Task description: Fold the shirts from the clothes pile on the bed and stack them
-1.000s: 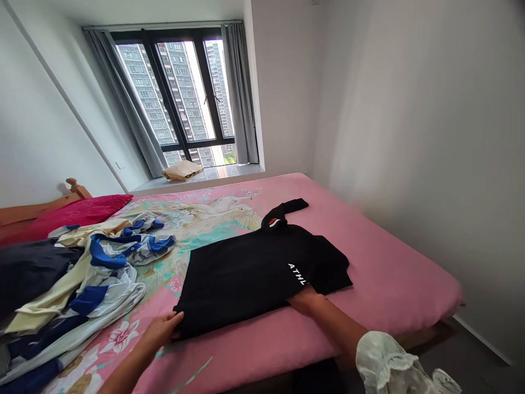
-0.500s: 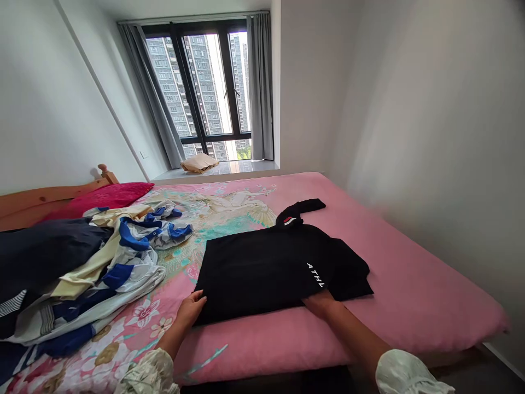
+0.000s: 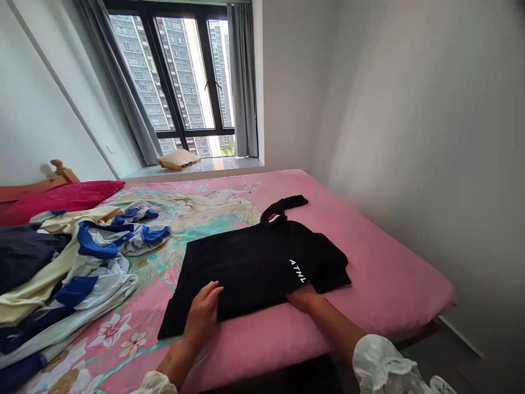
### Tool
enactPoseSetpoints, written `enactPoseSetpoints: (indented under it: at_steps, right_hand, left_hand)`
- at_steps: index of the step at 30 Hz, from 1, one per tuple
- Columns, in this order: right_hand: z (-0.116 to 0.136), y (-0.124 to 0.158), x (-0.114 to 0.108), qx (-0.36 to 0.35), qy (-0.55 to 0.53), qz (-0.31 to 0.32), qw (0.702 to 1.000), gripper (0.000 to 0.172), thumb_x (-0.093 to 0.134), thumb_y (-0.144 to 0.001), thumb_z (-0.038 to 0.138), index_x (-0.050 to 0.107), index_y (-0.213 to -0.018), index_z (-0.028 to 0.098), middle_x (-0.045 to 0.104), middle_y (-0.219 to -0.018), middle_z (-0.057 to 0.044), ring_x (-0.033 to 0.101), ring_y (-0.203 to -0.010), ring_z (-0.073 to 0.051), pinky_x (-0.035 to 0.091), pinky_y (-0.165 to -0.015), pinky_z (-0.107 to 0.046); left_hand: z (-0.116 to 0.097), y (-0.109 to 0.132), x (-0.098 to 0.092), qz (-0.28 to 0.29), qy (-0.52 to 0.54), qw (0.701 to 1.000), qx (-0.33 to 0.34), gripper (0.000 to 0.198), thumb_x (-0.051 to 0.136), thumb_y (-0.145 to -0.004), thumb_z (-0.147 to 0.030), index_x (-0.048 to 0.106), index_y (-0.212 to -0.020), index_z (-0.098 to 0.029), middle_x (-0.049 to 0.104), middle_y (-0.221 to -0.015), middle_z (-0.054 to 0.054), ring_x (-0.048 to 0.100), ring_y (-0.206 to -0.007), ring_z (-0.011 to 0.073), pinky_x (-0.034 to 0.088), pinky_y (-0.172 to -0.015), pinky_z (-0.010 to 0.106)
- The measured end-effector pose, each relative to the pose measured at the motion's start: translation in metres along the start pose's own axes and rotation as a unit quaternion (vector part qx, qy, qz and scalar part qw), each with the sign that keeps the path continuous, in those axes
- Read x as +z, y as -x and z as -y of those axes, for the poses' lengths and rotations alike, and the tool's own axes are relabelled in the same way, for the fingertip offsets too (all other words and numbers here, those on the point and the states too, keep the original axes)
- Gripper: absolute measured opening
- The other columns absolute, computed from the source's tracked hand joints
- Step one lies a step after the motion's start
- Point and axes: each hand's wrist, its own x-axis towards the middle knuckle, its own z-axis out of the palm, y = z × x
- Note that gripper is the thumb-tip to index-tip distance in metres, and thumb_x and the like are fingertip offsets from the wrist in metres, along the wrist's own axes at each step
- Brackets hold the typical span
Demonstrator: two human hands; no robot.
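Note:
A black long-sleeved shirt [image 3: 241, 268] lies on the bed, partly folded, its collar toward the right and one sleeve [image 3: 293, 201] bent out beyond it. White letters reading "ATHL" run down its chest near the edge closest to me. My left hand [image 3: 204, 310] rests on that near edge, fingers stretched over the black cloth, its thumb not clearly visible. Farther right, my right hand [image 3: 304, 298] reaches under the shirt just below the lettering. The cloth covers its fingertips, so their grip is hidden.
Rumpled clothes [image 3: 88, 273] in white, blue, cream and dark cloth cover the left of the bed, near a red pillow [image 3: 69, 200]. Pink bedding [image 3: 381, 273] reaches toward the right wall. A beige folded cloth [image 3: 178, 158] sits on the windowsill.
My left hand has let go of the shirt's lower left corner and moved right along the near edge onto the cloth. My right hand stays beneath the lettering. The view has turned slightly right.

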Motion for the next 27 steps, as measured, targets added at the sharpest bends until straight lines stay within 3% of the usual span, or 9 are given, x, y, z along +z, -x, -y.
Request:
enactPoseSetpoints:
  at_steps: [2,5,8,12,15,17,20,23,27]
  right_hand:
    - [0.000,-0.002,-0.001,0.006,0.006,0.018,1.000,0.054,0.037,-0.088,0.030,0.036,-0.142,0.021,0.028,-0.148,-0.002,0.024,-0.137,-0.028,0.014,-0.115,-0.049]
    - [0.000,-0.003,-0.003,0.012,0.002,0.031,0.999,0.056,0.039,-0.088,0.031,0.033,-0.143,0.020,0.026,-0.149,-0.002,0.019,-0.139,-0.028,0.011,-0.116,-0.049]
    - [0.002,-0.003,-0.008,0.011,-0.008,0.020,1.000,0.055,0.038,-0.090,0.032,0.032,-0.143,0.019,0.024,-0.150,-0.002,0.017,-0.140,-0.026,0.009,-0.117,-0.046]
    - [0.003,0.001,-0.015,-0.017,-0.011,-0.014,1.000,0.053,0.039,-0.090,0.032,0.035,-0.142,0.022,0.025,-0.150,0.000,0.019,-0.139,-0.024,0.012,-0.117,-0.044]
    - [0.000,0.003,-0.013,-0.033,-0.009,-0.033,0.999,0.053,0.040,-0.090,0.031,0.034,-0.142,0.024,0.029,-0.148,0.000,0.024,-0.138,-0.024,0.014,-0.117,-0.044]
    - [-0.003,0.004,-0.010,-0.036,-0.007,-0.046,0.998,0.055,0.041,-0.090,0.032,0.033,-0.143,0.022,0.031,-0.148,-0.002,0.026,-0.137,-0.024,0.016,-0.116,-0.045]
    - [-0.005,0.001,-0.005,-0.049,-0.002,-0.070,0.996,0.056,0.044,-0.088,0.031,0.033,-0.143,0.023,0.029,-0.149,-0.002,0.027,-0.137,-0.024,0.019,-0.115,-0.044]
    - [-0.005,-0.003,-0.002,-0.082,0.010,-0.092,0.992,0.059,0.043,-0.088,0.025,0.028,-0.144,0.024,0.024,-0.151,-0.003,0.026,-0.137,-0.024,0.021,-0.114,-0.046]
    - [-0.005,-0.006,-0.002,-0.066,0.009,-0.094,0.993,0.062,0.043,-0.088,0.027,0.023,-0.146,0.022,0.026,-0.150,-0.006,0.028,-0.136,-0.026,0.022,-0.113,-0.049]
  left_hand:
    - [-0.028,-0.004,0.019,0.054,-0.027,0.995,0.083,0.044,0.027,-0.089,-0.022,0.060,-0.119,-0.022,0.049,-0.139,0.003,0.035,-0.134,0.0160,0.024,-0.113,0.033]
    - [-0.056,-0.007,0.041,0.113,-0.097,0.988,0.042,0.048,0.031,-0.090,-0.032,0.046,-0.134,-0.025,0.032,-0.150,0.003,0.020,-0.141,0.0230,0.013,-0.114,0.050]
    - [-0.064,-0.005,0.052,0.137,-0.147,0.980,-0.008,0.058,0.036,-0.086,-0.049,0.034,-0.140,-0.030,0.019,-0.154,0.002,0.010,-0.143,0.0282,0.004,-0.111,0.061]
    - [-0.060,-0.004,0.053,0.152,-0.165,0.974,0.003,0.065,0.034,-0.083,-0.058,0.027,-0.142,-0.031,0.013,-0.155,0.001,0.005,-0.143,0.0277,0.002,-0.111,0.061]
    - [-0.060,-0.009,0.052,0.157,-0.163,0.974,-0.005,0.065,0.037,-0.082,-0.059,0.032,-0.141,-0.030,0.018,-0.154,0.003,0.008,-0.142,0.0297,0.004,-0.109,0.064]
    - [-0.065,-0.016,0.052,0.126,-0.154,0.980,-0.001,0.058,0.041,-0.083,-0.053,0.045,-0.134,-0.025,0.031,-0.150,0.008,0.017,-0.141,0.0311,0.009,-0.109,0.065]
    - [-0.083,-0.035,0.060,0.051,-0.078,0.990,0.102,0.036,0.038,-0.088,-0.030,0.061,-0.113,-0.018,0.052,-0.135,0.012,0.035,-0.134,0.0265,0.023,-0.111,0.056]
    - [-0.107,-0.059,0.077,0.037,0.000,0.977,0.208,0.034,0.032,-0.088,-0.014,0.063,-0.100,-0.022,0.062,-0.123,0.006,0.045,-0.128,0.0179,0.037,-0.109,0.041]
    - [-0.129,-0.078,0.107,0.029,0.016,0.975,0.218,0.031,0.030,-0.089,-0.015,0.059,-0.099,-0.021,0.063,-0.119,0.007,0.048,-0.125,0.0166,0.043,-0.105,0.037]
